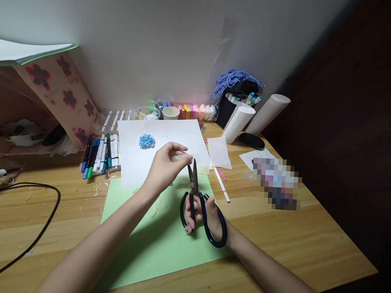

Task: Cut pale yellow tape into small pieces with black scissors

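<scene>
Black-coated handles and dark metal blades make up the large scissors (193,186) I am watching through the head view. They sit in the right hand (213,218), whose thumb goes through the near loop while its fingers curl around the other handle. Blades stand slightly parted, so I judge the grip to be only partly spread.

What matters most to me is how the tips meet the left hand (168,164). Its thumb and fingertips are pinched together, apparently on a pale, thin, filmy piece (199,159), though its edges blend into the white paper sheet (131,169) behind and I cannot tell its full outline. That piece lies just beyond the pinch, beside the blade tips. The scissors' long axis runs away from the wearer and a little leftward, pointing up at the pinch; the left hand is nearer the tips, the right nearer the loops.

Below both hands I see a light green paper sheet (161,268); a crinkled blue clump (147,141) lies farther off, leftward.
</scene>
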A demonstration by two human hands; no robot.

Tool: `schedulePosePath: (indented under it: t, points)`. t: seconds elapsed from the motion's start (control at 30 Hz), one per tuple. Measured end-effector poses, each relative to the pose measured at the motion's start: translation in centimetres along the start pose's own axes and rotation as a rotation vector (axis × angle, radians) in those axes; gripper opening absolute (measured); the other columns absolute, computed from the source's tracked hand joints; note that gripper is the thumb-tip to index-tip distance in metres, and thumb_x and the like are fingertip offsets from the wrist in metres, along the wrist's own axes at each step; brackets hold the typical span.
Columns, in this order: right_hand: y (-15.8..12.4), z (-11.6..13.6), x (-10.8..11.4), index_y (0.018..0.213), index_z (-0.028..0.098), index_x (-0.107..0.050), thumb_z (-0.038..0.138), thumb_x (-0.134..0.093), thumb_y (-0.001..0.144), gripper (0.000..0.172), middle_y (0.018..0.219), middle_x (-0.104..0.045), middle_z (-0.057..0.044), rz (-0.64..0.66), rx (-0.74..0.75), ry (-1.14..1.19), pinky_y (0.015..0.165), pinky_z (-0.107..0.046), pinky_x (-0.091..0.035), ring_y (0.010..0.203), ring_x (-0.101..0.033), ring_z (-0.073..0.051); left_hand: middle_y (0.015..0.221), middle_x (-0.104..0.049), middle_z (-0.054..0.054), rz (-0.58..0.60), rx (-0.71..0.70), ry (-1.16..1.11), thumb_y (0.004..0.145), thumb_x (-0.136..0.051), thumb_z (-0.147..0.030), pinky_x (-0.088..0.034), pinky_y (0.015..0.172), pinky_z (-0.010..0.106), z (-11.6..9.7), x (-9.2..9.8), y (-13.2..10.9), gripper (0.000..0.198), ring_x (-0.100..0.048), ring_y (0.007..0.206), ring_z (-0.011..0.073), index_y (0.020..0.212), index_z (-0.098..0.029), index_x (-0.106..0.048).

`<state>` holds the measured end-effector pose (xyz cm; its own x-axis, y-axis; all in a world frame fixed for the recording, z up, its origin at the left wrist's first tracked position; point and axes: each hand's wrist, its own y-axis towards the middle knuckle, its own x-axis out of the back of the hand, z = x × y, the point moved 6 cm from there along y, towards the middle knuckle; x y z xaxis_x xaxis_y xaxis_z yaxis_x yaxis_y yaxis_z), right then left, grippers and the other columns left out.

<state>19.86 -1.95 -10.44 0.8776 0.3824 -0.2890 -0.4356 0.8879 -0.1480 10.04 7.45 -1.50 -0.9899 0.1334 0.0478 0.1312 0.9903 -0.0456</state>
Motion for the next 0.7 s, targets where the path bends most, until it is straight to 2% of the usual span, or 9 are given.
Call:
schedulePosePath:
  t: [0.2, 0.7]
  points:
    - [0.1, 0.1, 0.9, 0.079, 0.020, -0.041, 0.090, -0.024, 0.059, 0.075, 0.049, -0.044, 0.007, -0.071, 0.058, -0.037, 0.045, -0.025, -0.044, 0.039, -0.045, -0.010, 0.073, -0.065, 0.001, 0.025, 0.021, -0.003, 0.066, -0.071, -0.022, -0.050, 0.067, 0.024, 0.1, -0.4, -0.4, 0.028, -0.065, 0.070, 0.0130, 0.088, -0.014, -0.055]
    - [-0.1, 0.2, 1.5, 0.072, 0.019, -0.045, 0.084, -0.043, 0.061, 0.065, 0.037, -0.042, 0.008, -0.177, 0.073, -0.029, 0.032, -0.019, -0.032, 0.027, -0.036, -0.007, 0.073, -0.065, 0.002, 0.053, 0.055, -0.065, 0.065, -0.073, -0.023, -0.051, 0.072, 0.029, 0.3, -0.3, -0.3, 0.032, -0.066, 0.071, 0.0150, 0.090, -0.013, -0.055]
